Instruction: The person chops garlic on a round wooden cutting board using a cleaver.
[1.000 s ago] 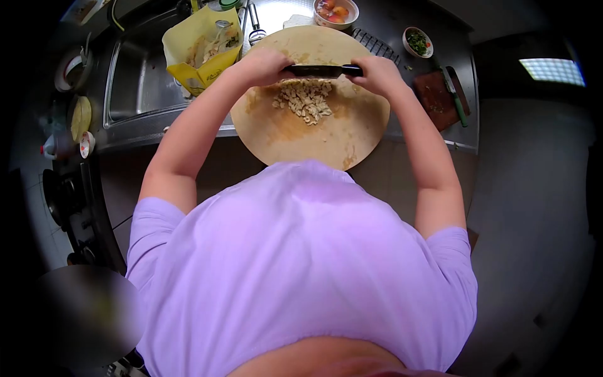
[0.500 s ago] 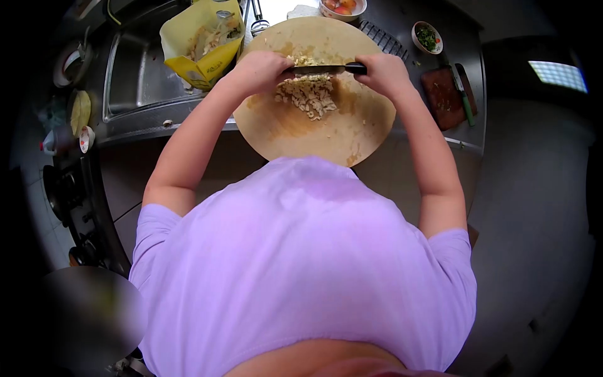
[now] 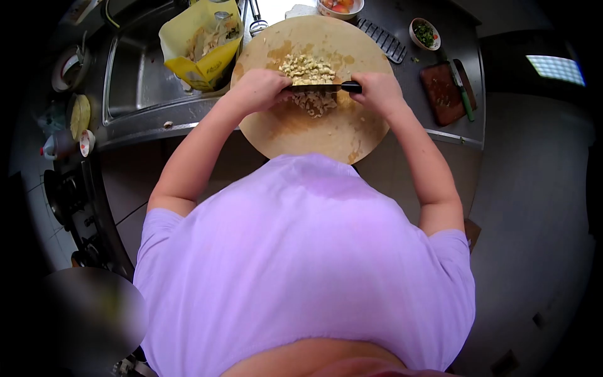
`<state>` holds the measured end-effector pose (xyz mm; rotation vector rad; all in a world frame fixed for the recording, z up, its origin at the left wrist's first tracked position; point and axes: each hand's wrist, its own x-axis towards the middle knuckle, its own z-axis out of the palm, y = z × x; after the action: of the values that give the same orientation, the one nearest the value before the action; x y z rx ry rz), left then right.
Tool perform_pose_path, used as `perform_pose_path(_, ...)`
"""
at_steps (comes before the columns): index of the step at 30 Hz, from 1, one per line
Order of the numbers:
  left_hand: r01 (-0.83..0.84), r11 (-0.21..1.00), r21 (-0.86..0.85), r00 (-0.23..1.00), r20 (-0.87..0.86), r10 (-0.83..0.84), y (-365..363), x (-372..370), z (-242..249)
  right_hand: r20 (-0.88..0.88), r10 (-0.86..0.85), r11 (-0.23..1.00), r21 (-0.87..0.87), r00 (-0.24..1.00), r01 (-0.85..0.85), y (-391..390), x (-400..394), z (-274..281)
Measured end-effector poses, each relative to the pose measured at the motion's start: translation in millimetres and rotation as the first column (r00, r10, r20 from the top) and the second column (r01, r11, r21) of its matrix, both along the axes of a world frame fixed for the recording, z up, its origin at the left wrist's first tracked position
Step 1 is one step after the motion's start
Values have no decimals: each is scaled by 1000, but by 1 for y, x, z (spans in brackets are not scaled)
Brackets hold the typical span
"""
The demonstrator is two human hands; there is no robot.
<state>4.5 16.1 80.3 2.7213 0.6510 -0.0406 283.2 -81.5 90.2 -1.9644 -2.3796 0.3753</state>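
Note:
A kitchen knife (image 3: pixel 319 88) with a dark blade and black handle lies crosswise over the round wooden chopping board (image 3: pixel 270 133). My right hand (image 3: pixel 379 92) is closed round its handle. At the other end, my left hand (image 3: pixel 261 90) has its fingers closed at the tip of the blade. Finely chopped pale pieces of food (image 3: pixel 308 68) lie in a pile beyond the blade. More of them show on my side, partly in the blade's shadow.
Left of the board stand a yellow bag (image 3: pixel 212 66) with food scraps and a steel sink (image 3: pixel 135 81). A bowl of chopped greens (image 3: pixel 425 34), a brown cutting board (image 3: pixel 441 94) and a green-handled knife (image 3: pixel 465 100) are on the right. A fruit bowl (image 3: pixel 341 7) sits at the back.
Both hands and the knife have moved toward me across the board. More of the chopped pile now shows beyond the blade and less on my side.

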Motion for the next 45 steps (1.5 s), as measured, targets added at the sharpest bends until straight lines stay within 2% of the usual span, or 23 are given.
perform_pose_path(2, -15, 1000, -11, 998, -55, 14, 1, 1, 4, 10, -10, 1000, -6, 1000, 11, 0, 1, 1)
perform_pose_path(5, -60, 998, 4, 998, -24, 60, 5, 1, 14, -17, -33, 999, 11, 999, 33, 9, 0, 15)
perform_pose_path(9, 0, 999, 34, 1000, 8, -1, 19, 7, -2, 43, -20, 999, 29, 999, 19, 21, 7, 1)
perform_pose_path(12, 15, 999, 45, 997, -71, -12, 28, 13, 12, 2, -17, 1000, 26, 1000, 17, 30, 13, 4)
perform_pose_path(14, -57, 998, 33, 994, -95, 60, 37, 17, 17, 61, -69, 997, 28, 996, 67, 38, 13, 13)
perform_pose_path(15, -53, 998, 26, 993, -101, 56, 42, 20, 23, 59, -71, 997, 24, 996, 69, 40, 13, 9)
perform_pose_path(17, 3, 998, 60, 1000, -31, -1, 56, 19, -9, 78, -85, 994, -55, 993, 89, 52, 13, 0)
perform_pose_path(19, 18, 998, 58, 999, -35, -16, 61, 21, -4, 96, -84, 996, -3, 992, 85, 58, 17, -3)
perform_pose_path(21, 30, 999, 45, 999, -46, -28, 60, 21, 2, 61, -48, 997, -52, 997, 52, 59, 19, -2)
perform_pose_path(23, -61, 998, -12, 989, -137, 59, 64, 24, 12, 81, -46, 999, -15, 996, 47, 70, 21, 6)
perform_pose_path(25, -57, 998, 24, 991, -120, 60, 74, 25, 22, 99, -48, 999, 8, 994, 47, 74, 19, 6)
perform_pose_path(29, -22, 998, 52, 1000, -2, 22, 89, 21, -14, 137, -67, 998, -8, 988, 69, 88, 17, -3)
perform_pose_path(34, -7, 997, 77, 999, -38, 10, 64, 15, -9, 77, -63, 996, -51, 995, 67, 60, 7, 4)
perform_pose_path(35, -2, 994, 110, 999, -48, 7, 54, 12, -9, 35, -8, 1000, 8, 999, 8, 47, 2, 10)
perform_pose_path(36, 8, 992, 129, 999, 38, -13, 42, 5, -8, 32, -16, 999, 29, 999, 15, 36, 0, 4)
perform_pose_path(39, 33, 983, 179, 999, 21, -37, 21, -4, -9, 24, -49, 996, 78, 999, 47, 8, -7, 1)
perform_pose_path(42, -49, 984, 170, 999, 4, 49, 2, -9, 26, 1, -89, 988, 125, 996, 88, -17, -18, 19)
perform_pose_path(44, -83, 985, 151, 996, -17, 86, -2, -15, 30, -11, -103, 986, 131, 995, 104, -35, -25, 28)
perform_pose_path(45, -189, 973, 133, 962, 225, 156, -1, -22, 24, -54, -207, 975, 73, 977, 210, -43, -27, 30)
